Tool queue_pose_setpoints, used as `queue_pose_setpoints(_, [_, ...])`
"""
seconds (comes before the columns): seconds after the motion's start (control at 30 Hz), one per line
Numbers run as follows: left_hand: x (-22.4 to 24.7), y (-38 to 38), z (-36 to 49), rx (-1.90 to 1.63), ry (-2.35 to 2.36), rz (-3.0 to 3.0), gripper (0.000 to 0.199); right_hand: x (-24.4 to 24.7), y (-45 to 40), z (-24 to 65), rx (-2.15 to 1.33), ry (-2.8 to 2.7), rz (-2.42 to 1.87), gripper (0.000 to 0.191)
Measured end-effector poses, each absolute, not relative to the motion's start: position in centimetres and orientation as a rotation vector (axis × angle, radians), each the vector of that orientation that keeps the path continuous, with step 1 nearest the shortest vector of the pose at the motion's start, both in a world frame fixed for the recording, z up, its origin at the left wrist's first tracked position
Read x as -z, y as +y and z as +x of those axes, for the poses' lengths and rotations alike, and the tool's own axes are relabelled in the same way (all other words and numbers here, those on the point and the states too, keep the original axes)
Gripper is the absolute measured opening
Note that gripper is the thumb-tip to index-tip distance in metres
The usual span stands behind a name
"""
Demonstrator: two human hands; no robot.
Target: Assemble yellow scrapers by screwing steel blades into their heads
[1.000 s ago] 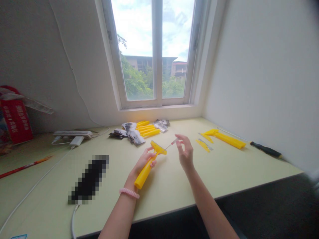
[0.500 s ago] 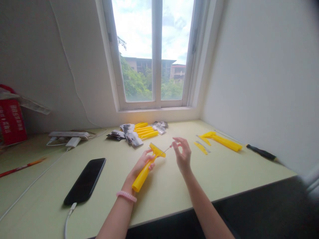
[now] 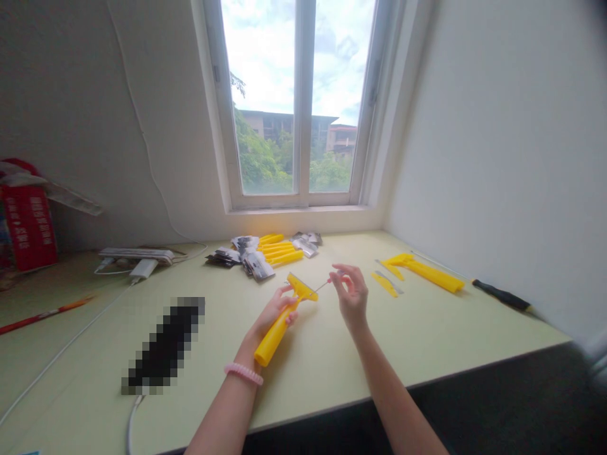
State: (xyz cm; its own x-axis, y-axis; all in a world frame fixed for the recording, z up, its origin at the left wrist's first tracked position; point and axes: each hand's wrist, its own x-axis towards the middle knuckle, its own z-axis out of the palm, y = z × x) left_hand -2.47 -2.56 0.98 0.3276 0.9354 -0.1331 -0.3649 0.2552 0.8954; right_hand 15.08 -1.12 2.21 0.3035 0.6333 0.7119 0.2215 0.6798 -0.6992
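Observation:
A yellow scraper (image 3: pixel 272 338) with a wide head is held in my left hand (image 3: pixel 275 311), its handle slanting down toward the table's front edge. My right hand (image 3: pixel 351 296), just to the right, pinches a thin small screwdriver (image 3: pixel 324 286) between thumb and fingertips. The screwdriver's thin shaft points left, and its tip meets the scraper's head. To the right of my hands lie another yellow scraper (image 3: pixel 429 273) and a loose yellow piece (image 3: pixel 384 284) with a grey blade beside it.
Yellow handles (image 3: pixel 284 256) and silvery packets (image 3: pixel 258 265) are piled near the window. A black-handled screwdriver (image 3: pixel 501 296) lies by the right wall. At left are a pixelated dark object (image 3: pixel 164 346), a power strip (image 3: pixel 137 255) and a red box (image 3: pixel 29 227).
The whole view has shifted slightly, moving the scene a little to the right. The screwdriver tip now lies over the scraper head's middle, where it was at its right end before.

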Motion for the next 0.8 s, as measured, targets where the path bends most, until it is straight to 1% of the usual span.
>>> queue_pose_setpoints(0.13, [-0.7, -2.3, -2.6, -1.02, 0.783, 0.892, 0.044, -2.1, -1.0, 15.2, -0.441, -1.214, -0.792, 0.029])
queue_pose_setpoints(0.27, [-0.7, -2.2, -2.6, -1.046, 0.819, 0.896, 0.045, -2.0, -0.9, 15.2, -0.434, -1.255, -0.864, 0.028])
queue_pose_setpoints(0.37, [-0.7, -2.4, -2.5, -1.065, 0.833, 0.989, 0.046, -1.7, -0.5, 15.1, -0.415, -1.226, -0.926, 0.031])
queue_pose_setpoints(0.57, [-0.5, -2.6, -2.2, -1.06, 0.9, 1.058, 0.045, -0.8, 0.7, 15.5, -0.652, -1.094, -0.902, 0.03])
queue_pose_setpoints(0.73, [-0.4, -2.6, -2.0, -1.07, 0.909, 1.071, 0.044, -0.8, 0.5, 15.3, -0.496, -1.108, -0.987, 0.027])
queue_pose_setpoints(0.8, [-0.5, -2.6, -2.1, -1.082, 0.923, 1.053, 0.044, -0.9, 0.4, 15.2, -0.508, -1.132, -0.96, 0.028])
